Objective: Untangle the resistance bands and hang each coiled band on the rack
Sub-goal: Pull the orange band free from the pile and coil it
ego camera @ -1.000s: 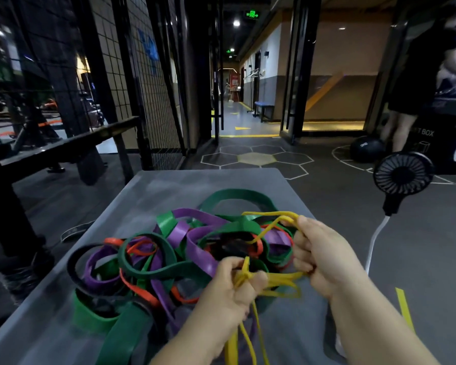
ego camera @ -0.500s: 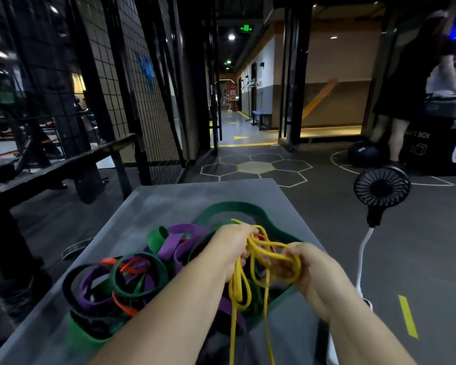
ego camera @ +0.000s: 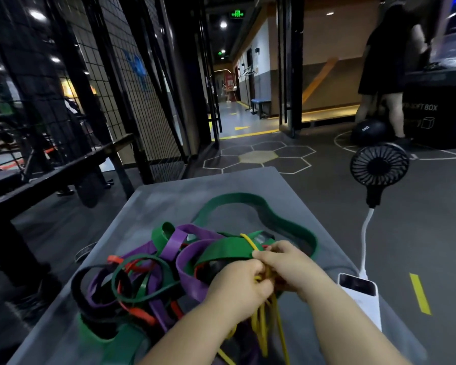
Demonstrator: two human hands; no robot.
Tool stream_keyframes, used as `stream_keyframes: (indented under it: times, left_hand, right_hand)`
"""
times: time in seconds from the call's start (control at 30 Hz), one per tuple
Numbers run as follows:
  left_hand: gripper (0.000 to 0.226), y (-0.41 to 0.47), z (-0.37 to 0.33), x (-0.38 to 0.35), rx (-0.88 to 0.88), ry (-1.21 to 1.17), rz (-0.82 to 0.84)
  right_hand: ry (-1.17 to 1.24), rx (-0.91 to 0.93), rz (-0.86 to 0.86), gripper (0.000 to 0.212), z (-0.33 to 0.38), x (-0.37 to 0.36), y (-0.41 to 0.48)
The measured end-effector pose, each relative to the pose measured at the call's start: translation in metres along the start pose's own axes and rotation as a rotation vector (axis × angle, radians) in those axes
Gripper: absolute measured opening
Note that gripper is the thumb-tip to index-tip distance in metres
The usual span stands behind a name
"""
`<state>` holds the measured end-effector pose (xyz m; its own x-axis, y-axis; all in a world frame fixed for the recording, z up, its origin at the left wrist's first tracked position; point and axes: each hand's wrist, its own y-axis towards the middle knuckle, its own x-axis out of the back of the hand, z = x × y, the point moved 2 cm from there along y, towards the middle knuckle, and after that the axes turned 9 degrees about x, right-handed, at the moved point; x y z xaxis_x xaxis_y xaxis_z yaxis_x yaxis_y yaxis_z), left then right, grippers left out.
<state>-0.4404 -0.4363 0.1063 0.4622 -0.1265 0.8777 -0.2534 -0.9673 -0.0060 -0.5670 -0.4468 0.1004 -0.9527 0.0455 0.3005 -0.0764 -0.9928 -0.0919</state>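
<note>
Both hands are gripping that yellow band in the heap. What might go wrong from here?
The yellow band crosses the wide green band into the heap, so pulling may tighten the tangle. The left hand and right hand pinch it; if it slips while stretched, it may snap back. The white power bank with its fan sits at the table edge near the working hands and might get knocked off.

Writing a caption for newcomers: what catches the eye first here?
A tangle of green, purple and orange bands on the grey table draws the eye first. At its near right, the left hand and right hand grip the yellow band. A black fan rises at the table's right.
</note>
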Motion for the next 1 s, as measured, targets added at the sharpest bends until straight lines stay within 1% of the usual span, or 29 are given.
stream_keyframes:
  times: [0.07,0.13,0.2,0.27,0.3,0.4,0.47,0.53,0.57,0.67,0.7,0.77,0.83,0.9,1.0]
  left_hand:
    - [0.037,-0.002,-0.001,0.001,-0.016,0.107,-0.015]
    - [0.043,-0.005,-0.002,0.006,-0.01,0.182,-0.058]
    - [0.049,-0.009,-0.001,0.011,0.011,0.225,-0.142]
    - [0.05,-0.012,0.002,0.016,0.04,0.202,-0.248]
    - [0.049,-0.011,0.004,0.019,0.062,0.175,-0.31]
    - [0.036,-0.006,0.01,0.031,0.138,0.11,-0.492]
    - [0.033,0.002,0.011,0.037,0.171,0.112,-0.53]
    - [0.034,0.015,0.011,0.039,0.159,0.149,-0.491]
    - [0.037,0.023,0.01,0.039,0.138,0.183,-0.43]
    - [0.056,0.046,0.002,0.034,0.04,0.307,-0.148]
    - [0.06,0.05,-0.002,0.033,0.039,0.342,-0.061]
    - [0.063,0.058,-0.007,0.032,0.069,0.43,0.067]
    - [0.072,0.061,-0.009,0.029,0.075,0.576,0.162]
    - [0.083,0.061,-0.008,0.024,0.078,0.705,0.223]
    - [0.081,0.062,-0.002,0.018,0.096,0.726,0.196]
  right_hand:
    - [-0.18,0.047,-0.038,0.035,0.0,-0.002,0.003]
    - [-0.286,0.103,-0.077,0.02,0.0,-0.002,0.008]
    - [-0.317,0.115,-0.089,0.018,-0.001,-0.002,0.009]
    - [-0.279,0.124,-0.101,0.023,-0.003,-0.002,0.008]
    - [-0.234,0.128,-0.114,0.025,-0.004,-0.001,0.006]
    - [-0.143,0.123,-0.145,0.027,-0.008,0.001,0.003]
    - [-0.112,0.123,-0.141,0.027,-0.013,0.003,0.004]
    - [-0.087,0.138,-0.14,0.026,-0.014,0.006,0.004]
    - [-0.086,0.151,-0.148,0.026,-0.013,0.008,0.004]
    - [-0.111,0.184,-0.204,0.026,-0.009,0.017,0.003]
    - [-0.116,0.189,-0.214,0.026,-0.008,0.019,0.003]
    - [-0.149,0.179,-0.209,0.026,-0.01,0.02,0.003]
    - [-0.207,0.158,-0.203,0.026,-0.013,0.021,0.003]
    - [-0.255,0.138,-0.216,0.027,-0.016,0.026,0.003]
    - [-0.274,0.116,-0.25,0.027,-0.018,0.036,0.006]
